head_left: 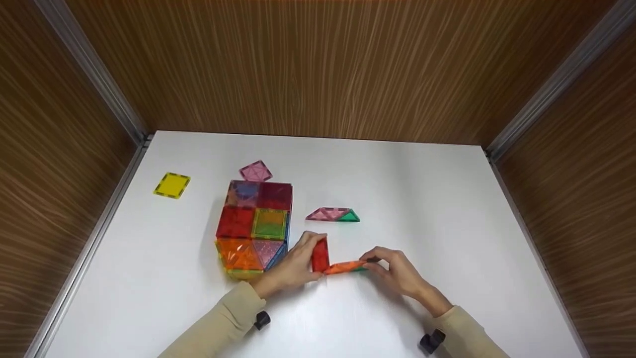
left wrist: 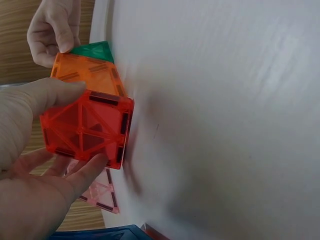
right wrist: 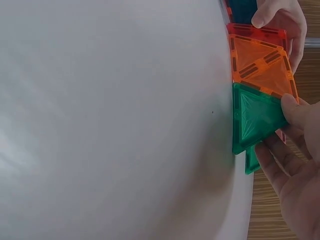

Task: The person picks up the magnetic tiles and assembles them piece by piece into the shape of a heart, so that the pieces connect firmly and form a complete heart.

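My left hand [head_left: 296, 264] grips a red square magnetic tile [left wrist: 85, 127] that stands upright on its edge, thumb along one side and fingers on the other. Joined edge to edge with it are orange triangle tiles [right wrist: 257, 62], also upright. A green triangle tile [right wrist: 255, 117] continues the row on the right. My right hand [head_left: 397, 271] pinches the row's top where orange meets green. To the left of my left hand stands a block of colored tiles [head_left: 236, 222], with red, orange, purple and yellow-green faces on top.
Behind the hands, a strip of pink and green triangle tiles [head_left: 332, 214] sits on the white table [head_left: 422, 199]. A pink tile [head_left: 256, 171] touches the block's far side. One yellow square tile [head_left: 172, 185] lies at the far left. Wood-grain panels [head_left: 298, 64] enclose the table.
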Tool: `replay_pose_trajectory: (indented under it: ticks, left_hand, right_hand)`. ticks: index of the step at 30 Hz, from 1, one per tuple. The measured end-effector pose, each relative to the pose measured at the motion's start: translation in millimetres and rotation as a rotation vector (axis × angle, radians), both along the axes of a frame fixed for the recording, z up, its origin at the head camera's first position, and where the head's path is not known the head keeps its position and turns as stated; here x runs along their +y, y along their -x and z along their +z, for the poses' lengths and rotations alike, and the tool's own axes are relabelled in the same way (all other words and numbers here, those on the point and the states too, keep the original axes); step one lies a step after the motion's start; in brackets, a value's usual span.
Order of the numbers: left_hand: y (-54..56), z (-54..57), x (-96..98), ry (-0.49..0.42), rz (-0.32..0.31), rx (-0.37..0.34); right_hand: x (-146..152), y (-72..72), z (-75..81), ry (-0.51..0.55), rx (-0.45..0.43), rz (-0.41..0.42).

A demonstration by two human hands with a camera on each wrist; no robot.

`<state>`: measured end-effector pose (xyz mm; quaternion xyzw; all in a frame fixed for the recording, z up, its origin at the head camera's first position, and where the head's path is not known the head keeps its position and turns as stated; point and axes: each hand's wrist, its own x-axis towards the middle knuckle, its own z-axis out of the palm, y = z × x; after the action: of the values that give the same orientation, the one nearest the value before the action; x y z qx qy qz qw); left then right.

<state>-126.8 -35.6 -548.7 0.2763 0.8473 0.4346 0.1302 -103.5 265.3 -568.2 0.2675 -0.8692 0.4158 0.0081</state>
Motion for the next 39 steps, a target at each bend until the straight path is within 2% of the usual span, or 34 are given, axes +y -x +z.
replay_pose_trajectory:
  ticks: [11, 15, 18, 22, 26, 29, 33, 39]
  left_hand:
    - [-0.5, 2.6, 2.8, 0.018, 0.002, -0.012]
    - [-0.2, 2.3, 1.7, 0.006, -0.002, -0.001]
    - [0.4, 2.0, 1.4, 0.002, -0.003, -0.005]
    - [1.3, 2.0, 2.5, 0.008, 0.009, -0.038]
    - [0.9, 2.9, 4.1, 0.016, 0.022, -0.054]
    - [0.2, 2.5, 5.5, 0.025, 0.029, -0.048]
    - [0.1, 1.0, 6.1, 0.019, 0.031, -0.026]
    - [1.2, 1.9, 3.6, 0.026, 0.032, -0.032]
  right_hand:
    - [-4.0, -6.4, -0.3, 0.006, -0.045, 0.002]
    - [-2.0, -1.7, 3.3, 0.016, -0.069, 0.02]
    - [-1.6, 12.8, 9.1, 0.032, -0.054, -0.003]
    - [-6.0, 47.4, 14.7, 0.056, -0.015, -0.082]
    - [-14.9, 83.6, 12.6, 0.026, -0.026, -0.121]
    - [-22.4, 102.0, 7.0, -0.015, -0.056, -0.111]
    - [-29.3, 112.8, 1.9, -0.042, -0.075, -0.101]
    - [-23.0, 108.5, 1.5, -0.06, -0.065, -0.098]
